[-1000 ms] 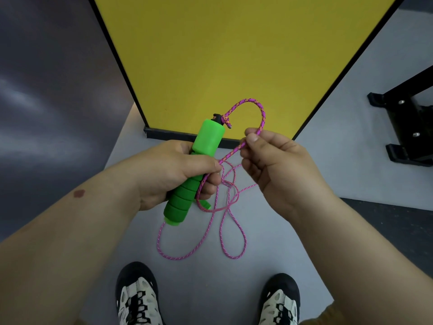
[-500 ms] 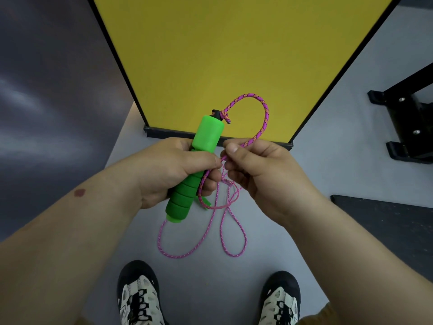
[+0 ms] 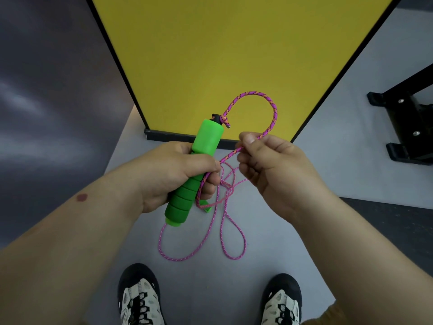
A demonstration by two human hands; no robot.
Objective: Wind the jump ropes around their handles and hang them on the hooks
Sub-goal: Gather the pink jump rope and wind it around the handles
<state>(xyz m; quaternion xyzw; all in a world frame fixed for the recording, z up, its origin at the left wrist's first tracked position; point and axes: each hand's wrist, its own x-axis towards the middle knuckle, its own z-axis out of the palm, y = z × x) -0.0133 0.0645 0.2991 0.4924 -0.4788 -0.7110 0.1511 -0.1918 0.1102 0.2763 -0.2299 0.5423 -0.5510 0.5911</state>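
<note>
My left hand (image 3: 173, 174) is closed around a bright green jump-rope handle (image 3: 205, 144), held tilted with its black-tipped top pointing away from me. A pink braided rope (image 3: 273, 113) is knotted at that tip and arcs up and to the right. My right hand (image 3: 271, 170) pinches this rope between thumb and forefinger, just right of the handle. One strand passes under my left thumb and runs down along the handle's ribbed grip. Below the hands the rest of the rope hangs in loose loops (image 3: 234, 242) above the floor. A small green piece (image 3: 207, 207), possibly a second handle, peeks out under my left fingers.
A yellow board (image 3: 210, 55) with a black frame stands straight ahead on the grey floor (image 3: 210, 289). A black metal stand foot (image 3: 407, 127) is at the right. A dark wall fills the left side. My two shoes (image 3: 138, 299) show at the bottom edge.
My right hand slid in close to the handle half a second ago and has now drawn back slightly to the right along the rope. The loop above the handle has grown a little taller.
</note>
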